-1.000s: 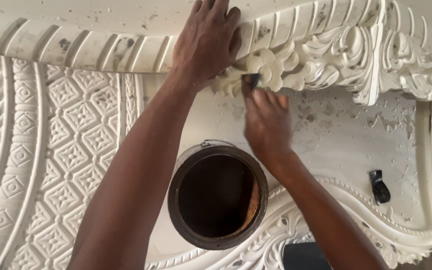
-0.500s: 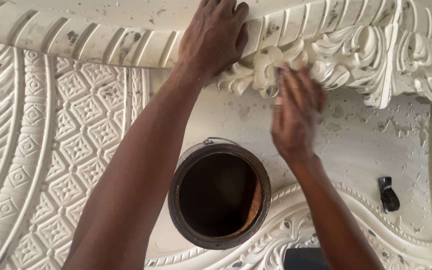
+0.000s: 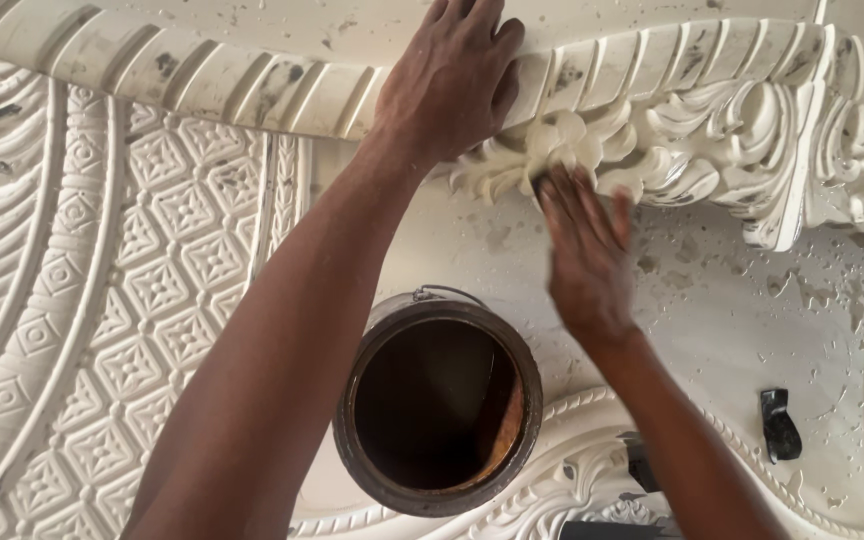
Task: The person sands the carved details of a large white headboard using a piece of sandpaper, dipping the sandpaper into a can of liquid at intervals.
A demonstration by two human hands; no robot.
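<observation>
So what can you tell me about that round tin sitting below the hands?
The round tin stands upright and open, with no lid, on the pale carved panel. It looks like metal, with a dark brown, stained rim and a dark inside; whether it holds anything cannot be told. A thin wire handle lies folded at its far edge. It sits between the two forearms, below the carved flower where the right hand works. Neither hand touches it.

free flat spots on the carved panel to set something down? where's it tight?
Flat speckled patch right of the right hand, bordered by the floral carving above and the small black piece below. Smaller patch between the left forearm and the round tin. Tight around the flower, where both hands meet; left hand rests there.
</observation>
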